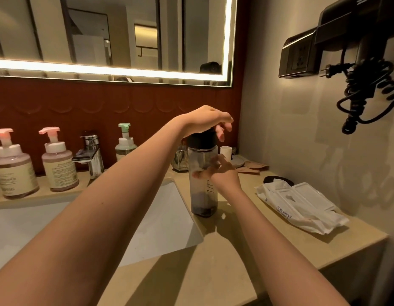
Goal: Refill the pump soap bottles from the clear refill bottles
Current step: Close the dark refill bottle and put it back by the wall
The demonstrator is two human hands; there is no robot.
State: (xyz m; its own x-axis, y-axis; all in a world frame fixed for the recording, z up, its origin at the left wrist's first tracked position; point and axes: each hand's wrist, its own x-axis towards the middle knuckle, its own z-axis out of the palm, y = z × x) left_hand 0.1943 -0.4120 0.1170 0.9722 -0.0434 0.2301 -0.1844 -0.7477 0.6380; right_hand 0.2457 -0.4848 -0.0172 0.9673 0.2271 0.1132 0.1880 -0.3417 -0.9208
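Gripping the clear refill bottle (202, 195) about halfway up its side, the right hand (223, 173) has its fingers wrapped round the body, and they show through the tinted plastic. The left hand (205, 120) sits on top, palm down on the black cap (201, 141). Its fingers curl over the cap's far edge, grasping it from above, though a couple of fingertips stand slightly off the cap. The bottle stands upright on the beige desk (235, 250), just right of the white sink (167, 217). Only a shallow dark layer of liquid shows at its bottom, and measuring marks run up one face.

Along the ledge behind the sink stand three pump soap bottles. Two have pink pumps, one at the far left (14, 168) and one beside it (59, 166). A smaller one with a green pump (125, 142) stands on the other side of the chrome faucet (92, 157). All three are well apart from the hands.

Behind the refill bottle are a shiny holder (180, 161), a small white cup (226, 151) and some brown sachets (254, 167). To the right lies a white wipes packet (302, 206), with a dark rounded object (277, 180) behind it.

A lit mirror (112, 36) hangs above. On the right wall are a power socket (299, 56) and a dark hair dryer (359, 34) with a coiled cord (368, 91).
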